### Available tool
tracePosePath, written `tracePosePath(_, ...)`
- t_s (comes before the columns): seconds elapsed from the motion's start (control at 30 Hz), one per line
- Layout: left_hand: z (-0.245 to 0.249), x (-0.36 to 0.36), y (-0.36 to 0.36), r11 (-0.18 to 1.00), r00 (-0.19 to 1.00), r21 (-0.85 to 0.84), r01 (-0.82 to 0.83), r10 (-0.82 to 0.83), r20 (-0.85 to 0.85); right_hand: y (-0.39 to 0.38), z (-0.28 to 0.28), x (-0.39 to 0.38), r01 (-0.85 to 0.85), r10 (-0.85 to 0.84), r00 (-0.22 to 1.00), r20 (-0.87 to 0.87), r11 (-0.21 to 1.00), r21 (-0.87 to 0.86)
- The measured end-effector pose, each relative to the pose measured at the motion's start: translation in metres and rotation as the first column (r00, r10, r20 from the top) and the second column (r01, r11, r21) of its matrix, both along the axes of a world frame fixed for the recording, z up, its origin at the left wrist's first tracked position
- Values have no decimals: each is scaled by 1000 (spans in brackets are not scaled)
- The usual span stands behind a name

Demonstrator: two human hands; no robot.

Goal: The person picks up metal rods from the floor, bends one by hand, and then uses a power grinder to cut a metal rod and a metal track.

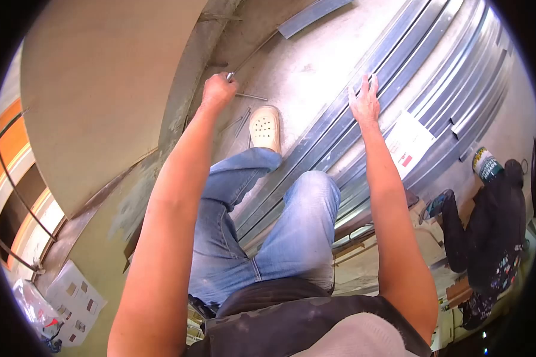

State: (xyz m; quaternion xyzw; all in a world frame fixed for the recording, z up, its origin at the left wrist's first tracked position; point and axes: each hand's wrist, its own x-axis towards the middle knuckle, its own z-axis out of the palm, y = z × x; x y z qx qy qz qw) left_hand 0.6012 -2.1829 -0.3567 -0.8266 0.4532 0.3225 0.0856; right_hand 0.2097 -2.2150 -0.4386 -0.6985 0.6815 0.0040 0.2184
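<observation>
The long metal channels point(339, 122) run slantwise from the lower middle of the frame to the upper right, with the right hand point(365, 106) at them, its fingers spread and pointing toward the top of the frame; whether the fingertips press on the metal or hover just over it, I cannot tell. The left hand point(218, 92), upper left of centre, is curled around a small shiny object point(230, 76), partly hidden by the fingers. From there the channels lie to the right, beyond a strip of pale floor point(307, 74), so the right hand is much the nearer one. A short metal piece point(313, 17) lies at top centre, its long axis also rising to the right, and a thin dark line runs from near the left hand toward its lower end. A white printed sheet point(410, 143) rests on the channels at right. As for containers, a labelled can point(487, 165) is at the right edge, beside a person in dark clothes point(488, 229), its contents unclear; a clear plastic bag point(34, 306) at lower left holds something red and blue, too blurred to name.
</observation>
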Motion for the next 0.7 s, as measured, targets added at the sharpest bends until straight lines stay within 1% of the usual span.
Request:
tracePosePath(0.03, -16, -2, 0, 1000, 1000, 3, -4, 4, 5, -1, -10, 2, -27, 28, 1000, -10, 999, 34)
tracePosePath(0.07, -30, -3, -2, 1000, 1000, -11, 4, -4, 14, 6, -27, -1, -28, 35, 997, 69, 995, -100)
tracePosePath(0.13, -62, 2, -6, 1000, 999, -27, -7, 9, 44, 16, -37, -7, -32, 42, 996, 75, 990, -140)
tracePosePath(0.17, -80, 7, -13, 998, 995, -55, -4, 9, 97, 11, -47, -3, -24, 38, 997, 72, 983, -183)
tracePosePath(0.2, -96, 0, -7, 999, 992, -54, -1, 8, 126, 11, -52, -6, -48, 71, 994, 85, 968, -245)
tracePosePath(0.23, -95, -12, 0, 1000, 994, -12, -11, 13, 111, 25, -47, -13, -61, 78, 994, 73, 977, -203)
tracePosePath(0.3, -92, -15, -26, 997, 998, 53, -58, 58, 8, 10, -47, -6, -52, 66, 996, 67, 980, -193)
tracePosePath(0.33, -101, -14, -33, 996, 997, 36, -76, 75, 25, 9, -46, -3, -34, 43, 998, 50, 986, -162)
tracePosePath(0.4, -118, -18, -29, 995, 995, -7, -97, 97, 2, 8, -46, 0, -36, 45, 997, 63, 989, -141)
tracePosePath(0.43, -122, -19, -28, 994, 994, -3, -105, 105, 14, 8, -45, -2, -19, 24, 998, 49, 994, -110)
tracePosePath(0.5, -131, -21, -33, 988, 988, 42, -152, 152, 5, 8, -46, -3, -23, 29, 999, 44, 993, -119)
tracePosePath(0.53, -134, -20, -35, 990, 990, 34, -140, 139, 7, 8, -45, -4, -36, 43, 998, 49, 989, -144)
tracePosePath(0.57, -136, -19, -35, 993, 993, 38, -116, 114, 44, 6, -46, -5, -46, 55, 997, 50, 984, -171)
tracePosePath(0.6, -140, -18, -37, 994, 993, 46, -94, 91, 80, 4, -46, -6, -72, 86, 995, 49, 969, -237)
tracePosePath(0.63, -147, -16, -41, 995, 994, 52, -85, 81, 74, 2, -47, -6, -64, 77, 996, 44, 971, -231)
tracePosePath(0.7, -152, -13, -39, 993, 984, 76, -94, 81, 158, 6, -48, -8, -50, 70, 993, 95, 980, -194)
